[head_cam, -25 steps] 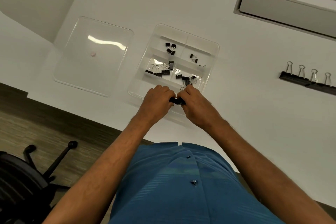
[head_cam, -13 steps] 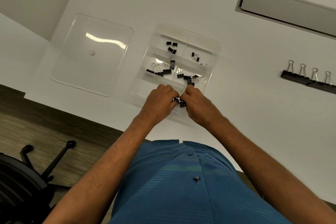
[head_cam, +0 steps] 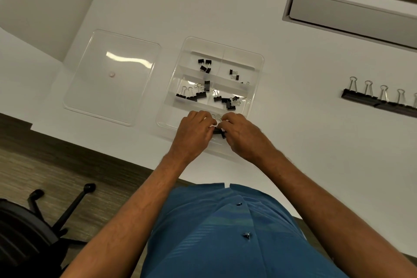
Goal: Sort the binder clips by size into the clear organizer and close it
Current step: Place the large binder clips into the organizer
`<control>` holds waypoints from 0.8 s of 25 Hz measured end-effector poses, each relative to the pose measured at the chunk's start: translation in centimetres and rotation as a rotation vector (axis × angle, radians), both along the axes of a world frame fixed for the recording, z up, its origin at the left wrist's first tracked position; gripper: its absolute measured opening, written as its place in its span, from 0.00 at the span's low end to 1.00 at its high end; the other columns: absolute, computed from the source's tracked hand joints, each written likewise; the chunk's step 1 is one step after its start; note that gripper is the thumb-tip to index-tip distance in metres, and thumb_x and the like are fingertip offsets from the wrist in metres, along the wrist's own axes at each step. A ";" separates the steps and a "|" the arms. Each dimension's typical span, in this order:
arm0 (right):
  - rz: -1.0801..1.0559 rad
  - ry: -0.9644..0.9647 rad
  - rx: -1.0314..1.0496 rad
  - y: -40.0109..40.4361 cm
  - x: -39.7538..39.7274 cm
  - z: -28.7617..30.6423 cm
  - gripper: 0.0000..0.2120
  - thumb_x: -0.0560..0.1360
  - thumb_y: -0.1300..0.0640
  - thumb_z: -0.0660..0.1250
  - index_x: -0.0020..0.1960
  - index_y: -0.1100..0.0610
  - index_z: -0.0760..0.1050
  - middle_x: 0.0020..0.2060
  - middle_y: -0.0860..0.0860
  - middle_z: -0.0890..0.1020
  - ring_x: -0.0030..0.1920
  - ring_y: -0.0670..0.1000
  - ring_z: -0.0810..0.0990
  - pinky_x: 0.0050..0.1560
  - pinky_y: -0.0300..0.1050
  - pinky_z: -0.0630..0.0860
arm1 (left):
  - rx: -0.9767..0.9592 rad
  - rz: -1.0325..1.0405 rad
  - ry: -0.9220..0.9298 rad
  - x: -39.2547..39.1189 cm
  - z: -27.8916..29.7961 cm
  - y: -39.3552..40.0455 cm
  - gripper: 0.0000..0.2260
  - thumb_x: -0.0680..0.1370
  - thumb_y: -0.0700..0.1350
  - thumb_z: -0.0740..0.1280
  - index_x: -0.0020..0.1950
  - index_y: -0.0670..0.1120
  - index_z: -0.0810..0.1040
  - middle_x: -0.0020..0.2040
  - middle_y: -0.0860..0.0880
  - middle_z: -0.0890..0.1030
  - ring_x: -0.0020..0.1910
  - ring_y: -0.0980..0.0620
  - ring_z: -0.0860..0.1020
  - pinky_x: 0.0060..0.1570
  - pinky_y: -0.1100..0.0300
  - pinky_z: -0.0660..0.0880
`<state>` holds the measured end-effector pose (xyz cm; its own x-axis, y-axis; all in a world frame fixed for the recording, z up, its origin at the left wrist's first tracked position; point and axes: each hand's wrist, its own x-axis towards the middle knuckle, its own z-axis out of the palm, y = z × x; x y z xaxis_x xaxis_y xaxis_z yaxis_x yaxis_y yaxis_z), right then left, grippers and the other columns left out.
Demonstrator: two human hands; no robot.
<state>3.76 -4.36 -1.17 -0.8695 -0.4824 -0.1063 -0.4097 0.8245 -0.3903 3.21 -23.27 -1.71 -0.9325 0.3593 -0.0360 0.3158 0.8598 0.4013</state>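
A clear organizer (head_cam: 257, 67) lies open on the white table, its compartments holding several black binder clips of different sizes (head_cam: 204, 65). My left hand (head_cam: 194, 131) and my right hand (head_cam: 242, 133) meet over its near compartment. Both pinch black binder clips (head_cam: 219, 131) between the fingertips; the hands hide most of these clips and how many there are. The organizer's clear lid (head_cam: 112, 74) lies flat to the left of it.
A row of large black binder clips (head_cam: 379, 99) with silver handles stands at the far right of the table. A grey recessed cable flap (head_cam: 352, 18) sits at the back right. An office chair base (head_cam: 33, 221) is on the floor at lower left.
Both hands stayed over the near compartment, shifting slightly while working the clips between the fingers. The camera view tilted a little.
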 end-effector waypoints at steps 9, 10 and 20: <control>-0.259 0.098 -0.170 10.5 2.3 3.1 0.09 0.78 0.60 0.68 0.57 0.53 0.79 0.65 0.52 0.75 0.65 0.52 0.73 0.53 0.42 0.77 | 0.082 0.109 0.115 -0.9 2.5 5.7 0.08 0.78 0.44 0.68 0.56 0.51 0.81 0.59 0.51 0.77 0.60 0.49 0.73 0.56 0.52 0.70; -0.290 0.086 -0.177 12.2 2.8 2.9 0.09 0.78 0.59 0.68 0.57 0.52 0.79 0.66 0.51 0.74 0.66 0.51 0.73 0.53 0.40 0.76 | 0.101 0.105 0.112 -0.8 2.4 7.3 0.08 0.78 0.44 0.68 0.56 0.51 0.81 0.59 0.52 0.77 0.59 0.49 0.74 0.56 0.53 0.70; -0.677 0.096 -0.247 31.6 4.6 2.0 0.09 0.78 0.58 0.67 0.56 0.47 0.78 0.63 0.43 0.72 0.66 0.44 0.69 0.49 0.40 0.75 | 0.195 -0.135 0.036 -3.1 2.8 27.1 0.07 0.79 0.48 0.67 0.56 0.55 0.79 0.59 0.56 0.75 0.57 0.54 0.72 0.54 0.58 0.68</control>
